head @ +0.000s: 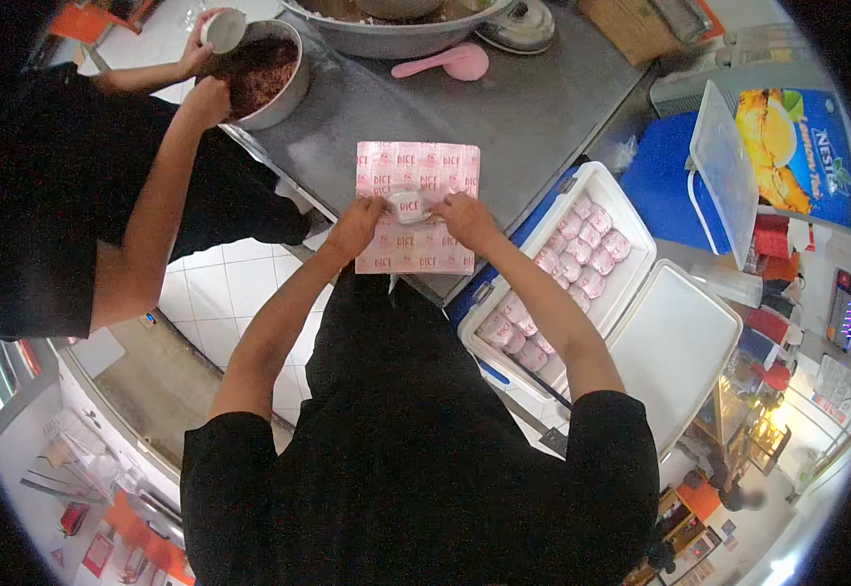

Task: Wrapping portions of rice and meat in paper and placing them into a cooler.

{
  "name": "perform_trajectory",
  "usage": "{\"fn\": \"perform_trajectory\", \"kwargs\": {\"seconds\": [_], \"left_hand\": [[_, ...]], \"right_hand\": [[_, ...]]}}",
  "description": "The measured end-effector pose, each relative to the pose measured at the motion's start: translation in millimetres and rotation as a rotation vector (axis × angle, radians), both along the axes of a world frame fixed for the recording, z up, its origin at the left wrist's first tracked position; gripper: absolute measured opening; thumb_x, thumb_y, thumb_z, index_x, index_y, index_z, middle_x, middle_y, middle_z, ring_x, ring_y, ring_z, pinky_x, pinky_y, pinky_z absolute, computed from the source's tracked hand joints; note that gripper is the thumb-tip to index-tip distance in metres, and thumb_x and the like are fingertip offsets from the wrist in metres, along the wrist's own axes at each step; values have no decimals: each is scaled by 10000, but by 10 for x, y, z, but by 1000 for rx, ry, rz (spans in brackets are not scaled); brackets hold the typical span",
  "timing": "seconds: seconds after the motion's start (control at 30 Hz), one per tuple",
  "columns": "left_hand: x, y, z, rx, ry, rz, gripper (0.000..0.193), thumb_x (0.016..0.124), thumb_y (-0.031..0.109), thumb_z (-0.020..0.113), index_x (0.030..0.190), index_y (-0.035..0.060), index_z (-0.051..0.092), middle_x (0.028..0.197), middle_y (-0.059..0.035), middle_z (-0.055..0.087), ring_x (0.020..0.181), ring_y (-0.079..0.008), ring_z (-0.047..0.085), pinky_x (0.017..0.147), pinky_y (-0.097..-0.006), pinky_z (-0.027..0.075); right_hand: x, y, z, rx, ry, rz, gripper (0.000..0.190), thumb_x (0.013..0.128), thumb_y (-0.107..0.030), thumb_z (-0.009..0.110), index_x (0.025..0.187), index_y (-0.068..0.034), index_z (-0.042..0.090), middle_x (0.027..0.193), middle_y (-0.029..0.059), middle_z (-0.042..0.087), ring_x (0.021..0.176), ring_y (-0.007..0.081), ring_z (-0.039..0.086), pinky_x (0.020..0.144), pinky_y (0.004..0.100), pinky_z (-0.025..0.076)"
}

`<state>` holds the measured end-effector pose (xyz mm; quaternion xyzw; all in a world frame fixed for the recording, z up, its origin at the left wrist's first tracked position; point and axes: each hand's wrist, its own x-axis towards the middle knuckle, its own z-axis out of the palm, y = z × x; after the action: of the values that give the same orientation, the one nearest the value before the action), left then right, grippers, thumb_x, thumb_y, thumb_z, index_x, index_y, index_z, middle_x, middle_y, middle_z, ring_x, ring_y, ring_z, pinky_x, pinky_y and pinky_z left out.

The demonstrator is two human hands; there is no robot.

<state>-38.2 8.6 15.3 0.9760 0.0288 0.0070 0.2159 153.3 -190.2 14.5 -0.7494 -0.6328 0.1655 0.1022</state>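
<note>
A small packet wrapped in pink-and-white printed paper sits over a flat stack of wrapping paper sheets at the front edge of the grey metal table. My left hand pinches the packet's left end between thumb and fingers. At its right end, the fingers of my right hand grip the twisted or folded paper. What the packet contains is hidden by the paper. To my right an open white cooler box holds many similar wrapped packets.
At left, a co-worker's hands hold a small white cup and reach into a metal pot of dark reddish food. Beyond lie a pink ladle, a large metal basin and a pot lid. The cooler's lid hangs open.
</note>
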Motion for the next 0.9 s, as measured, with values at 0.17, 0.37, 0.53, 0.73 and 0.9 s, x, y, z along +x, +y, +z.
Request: {"fn": "perform_trajectory", "kwargs": {"seconds": [0.17, 0.37, 0.53, 0.73, 0.9], "left_hand": [[432, 271, 335, -303, 318, 333, 392, 734, 135, 741, 1021, -2, 514, 914, -235, 626, 952, -373, 603, 842, -430, 507], [359, 192, 46, 85, -105, 116, 246, 797, 79, 639, 1024, 19, 567, 822, -186, 655, 819, -359, 619, 773, -452, 500], [132, -310, 61, -107, -122, 265, 278, 811, 35, 578, 1087, -1, 577, 880, -184, 646, 819, -358, 610, 750, -448, 495], [-42, -688, -211, -201, -215, 396, 773, 755, 168, 691, 1371, -155, 353, 1037, -262, 603, 991, -403, 529, 899, -449, 435], [-125, -732, -120, -172, -270, 389, 882, 749, 247, 706, 1420, -147, 288, 1091, -256, 591, 1004, -408, 499, 946, -449, 397]], "right_hand": [[-12, 304, 379, -329, 91, -302, 184, 879, -206, 592, 920, -36, 649, 923, 147, 611, 886, 354, 609, 703, 470, 522], [-46, 460, 191, 329, -155, -80, 106, 819, -152, 600, 807, -58, 648, 840, 120, 604, 908, 324, 582, 727, 462, 508], [-513, 270, 58, 93, -112, -311, 166, 777, -89, 572, 906, 13, 597, 938, 146, 590, 930, 306, 580, 813, 425, 500], [-1224, 509, -195, 476, -59, -766, 462, 786, -31, 513, 1215, 136, 469, 1206, 266, 552, 1154, 428, 507, 1019, 466, 397], [-1226, 635, 143, 376, 735, -1043, 669, 810, -178, 675, 1363, 66, 390, 1291, 295, 500, 1235, 424, 455, 1030, 471, 374]]}}
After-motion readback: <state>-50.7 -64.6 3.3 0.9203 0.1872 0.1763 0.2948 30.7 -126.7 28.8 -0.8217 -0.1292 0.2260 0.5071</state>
